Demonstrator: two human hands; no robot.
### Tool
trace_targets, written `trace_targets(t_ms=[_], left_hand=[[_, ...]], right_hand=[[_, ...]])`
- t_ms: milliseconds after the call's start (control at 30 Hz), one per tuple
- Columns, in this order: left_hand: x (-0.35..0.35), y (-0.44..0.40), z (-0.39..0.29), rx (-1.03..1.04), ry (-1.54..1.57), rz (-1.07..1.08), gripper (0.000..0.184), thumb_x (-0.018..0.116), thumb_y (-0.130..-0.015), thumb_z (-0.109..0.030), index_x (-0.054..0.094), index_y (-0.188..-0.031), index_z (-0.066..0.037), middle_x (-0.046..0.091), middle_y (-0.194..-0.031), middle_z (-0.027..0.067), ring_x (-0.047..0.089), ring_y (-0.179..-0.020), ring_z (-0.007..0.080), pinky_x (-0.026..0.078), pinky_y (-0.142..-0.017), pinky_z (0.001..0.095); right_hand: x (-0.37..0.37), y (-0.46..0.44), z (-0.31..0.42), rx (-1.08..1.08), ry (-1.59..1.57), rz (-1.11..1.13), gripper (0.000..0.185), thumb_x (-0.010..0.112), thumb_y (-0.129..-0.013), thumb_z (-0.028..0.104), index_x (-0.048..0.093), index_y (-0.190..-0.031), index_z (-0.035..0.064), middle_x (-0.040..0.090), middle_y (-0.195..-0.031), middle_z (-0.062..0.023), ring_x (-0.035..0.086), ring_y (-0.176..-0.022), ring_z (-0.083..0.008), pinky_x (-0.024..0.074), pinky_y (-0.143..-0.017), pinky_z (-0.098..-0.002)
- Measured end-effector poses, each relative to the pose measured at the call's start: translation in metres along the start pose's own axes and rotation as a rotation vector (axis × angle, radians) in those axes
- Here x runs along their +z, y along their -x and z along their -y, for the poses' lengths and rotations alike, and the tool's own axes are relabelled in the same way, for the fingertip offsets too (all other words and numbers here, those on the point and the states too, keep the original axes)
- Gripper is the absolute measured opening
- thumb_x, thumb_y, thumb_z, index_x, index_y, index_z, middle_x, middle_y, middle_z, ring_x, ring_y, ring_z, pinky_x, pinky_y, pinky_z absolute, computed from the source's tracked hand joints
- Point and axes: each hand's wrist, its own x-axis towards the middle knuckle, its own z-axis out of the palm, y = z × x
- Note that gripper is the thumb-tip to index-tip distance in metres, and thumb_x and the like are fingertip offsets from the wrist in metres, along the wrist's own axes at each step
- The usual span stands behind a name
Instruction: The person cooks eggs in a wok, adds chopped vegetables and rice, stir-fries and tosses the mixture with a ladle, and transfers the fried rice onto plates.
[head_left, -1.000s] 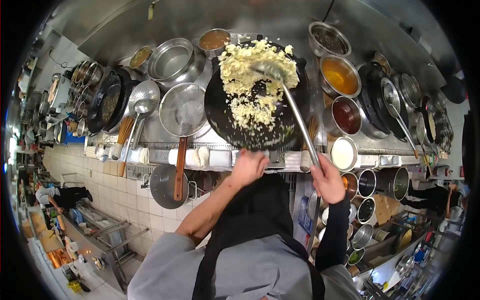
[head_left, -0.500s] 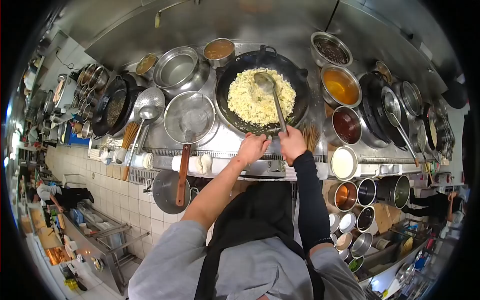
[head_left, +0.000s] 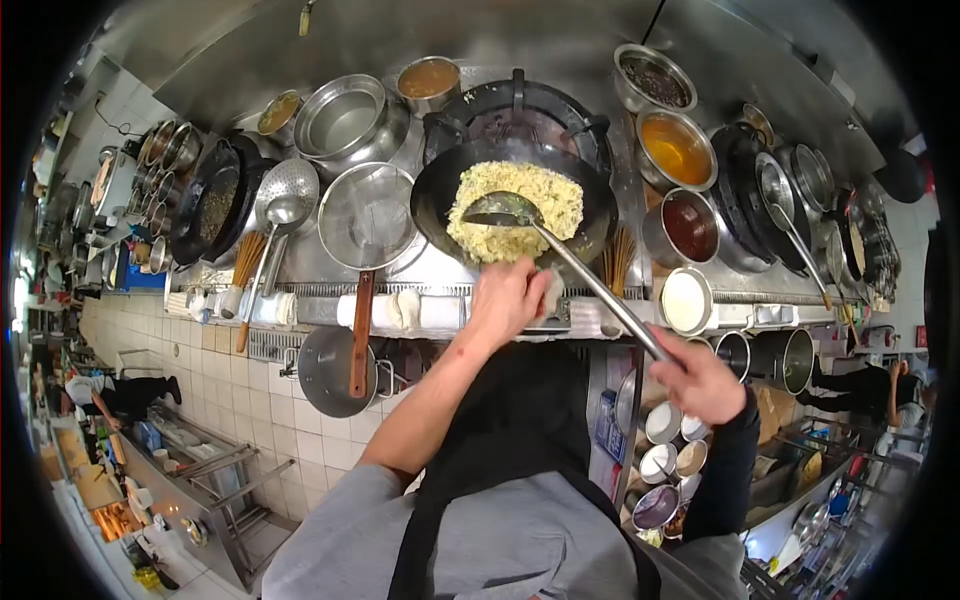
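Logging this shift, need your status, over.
Left hand gripping near rim of wok. Right hand gripping ladle handle. Food in wok. Strainer close by, left.

Exposure bright, fairly even across the middle of the frame. Hard white glare at far left edge, blown out. Steel wall (head_left: 500, 40) along the top: greyer, soft diffuse sheen. Pale highlights along the ladle (head_left: 600, 286) handle. Apron (head_left: 515, 405), lower centre: near-black, little detail. Centre reasonably sharp. Strong fisheye curvature; left and right margins squeezed, fine detail soft. Corners vignette to black.
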Motion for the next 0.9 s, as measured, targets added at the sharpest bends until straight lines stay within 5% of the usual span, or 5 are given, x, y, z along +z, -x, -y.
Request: trace_targets(t_ms=[67, 167, 333, 600, 900], left_hand=[[0.000, -0.013, 0.001, -0.088, 0.094, 0.060, 0.032, 0.067, -0.104, -0.031, 0.067, -0.086, -0.003, 0.072, -0.067, 0.0109, 0.072, -0.072, 0.0373, 0.056, -0.074, 0.0486], [0.077, 0.018, 0.065, -0.013, -0.150, 0.083, 0.032, 0.065, -0.105, -0.033, 0.061, -0.095, -0.003, 0.071, -0.072, 0.0187, 0.070, -0.071, 0.0434, 0.057, -0.078, 0.0513], [0.083, 0.111, 0.078, 0.095, -0.117, 0.166, 0.030, 0.066, -0.105, -0.034, 0.058, -0.101, -0.005, 0.069, -0.075, 0.0212, 0.069, -0.080, 0.0458, 0.055, -0.079, 0.0553], [0.021, -0.004, 0.032, -0.106, 0.122, 0.157, 0.032, 0.068, -0.102, -0.034, 0.061, -0.091, -0.004, 0.071, -0.076, 0.0207, 0.068, -0.072, 0.0475, 0.055, -0.072, 0.0556], [0.033, 0.051, 0.056, 0.149, -0.046, 0.069, 0.028, 0.066, -0.105, -0.032, 0.058, -0.093, -0.008, 0.068, -0.071, 0.0150, 0.068, -0.073, 0.0411, 0.052, -0.085, 0.0514]], right_hand=[[-0.002, -0.021, -0.001, 0.279, -0.263, 0.099, 0.057, 0.061, -0.106, 0.012, 0.048, -0.162, 0.0103, 0.053, -0.072, 0.0036, 0.055, -0.063, -0.0047, 0.0477, -0.060, -0.0251], [0.042, -0.119, -0.114, -0.177, 0.268, -0.348, 0.052, 0.068, -0.099, 0.019, 0.060, -0.147, 0.0004, 0.070, -0.100, -0.0366, 0.073, -0.084, -0.0442, 0.0577, -0.080, -0.0458], [0.062, -0.095, -0.068, -0.254, 0.343, -0.458, 0.061, 0.067, -0.099, 0.014, 0.047, -0.156, 0.0008, 0.069, -0.089, -0.0339, 0.068, -0.086, -0.0542, 0.0547, -0.077, -0.0557], [-0.013, -0.069, -0.048, 0.028, 0.337, -0.081, 0.052, 0.069, -0.100, 0.016, 0.056, -0.146, -0.0060, 0.072, -0.119, -0.0323, 0.073, -0.112, -0.0411, 0.0552, -0.097, -0.0437], [0.044, -0.063, -0.057, -0.034, -1.002, -0.026, 0.069, 0.062, -0.109, 0.032, 0.033, -0.167, 0.0094, 0.063, -0.094, -0.0071, 0.055, -0.058, -0.0107, 0.0383, -0.043, -0.0240]])
